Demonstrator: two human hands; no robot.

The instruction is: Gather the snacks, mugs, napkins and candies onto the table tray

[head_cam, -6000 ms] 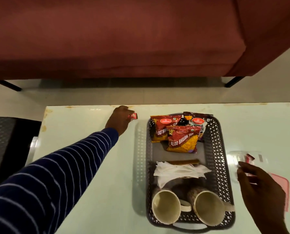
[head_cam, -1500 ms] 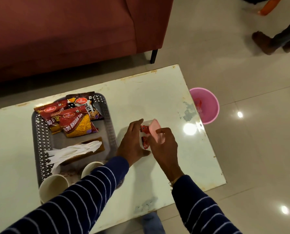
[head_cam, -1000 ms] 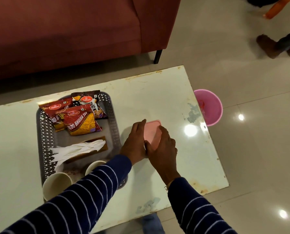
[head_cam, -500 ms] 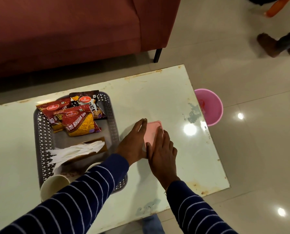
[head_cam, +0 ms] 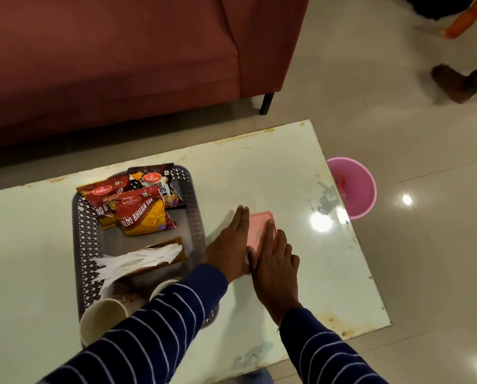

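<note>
Two hands on one pink-lidded box, which sits on the surface just right of the tray, well in from the right edge. Left hand: flat, fingers extended, laid against the box's left side. Right hand: flat, palm down, fingers spread over the lid; neither hand's grip is closed round the box (both press rather than clasp).

Tray: dark, perforated walls, lying lengthwise from the far edge toward the near edge, left of centre. Contents, far end to near end:
- three snack packets, overlapping, red and dark wrappers;
- napkins, white, fanned across a brown strip;
- two mugs, pale inside, at the near end, the right one mostly hidden by the left sleeve.

Off the surface: pink bucket on the floor beside the right edge; red sofa beyond the far edge.
</note>
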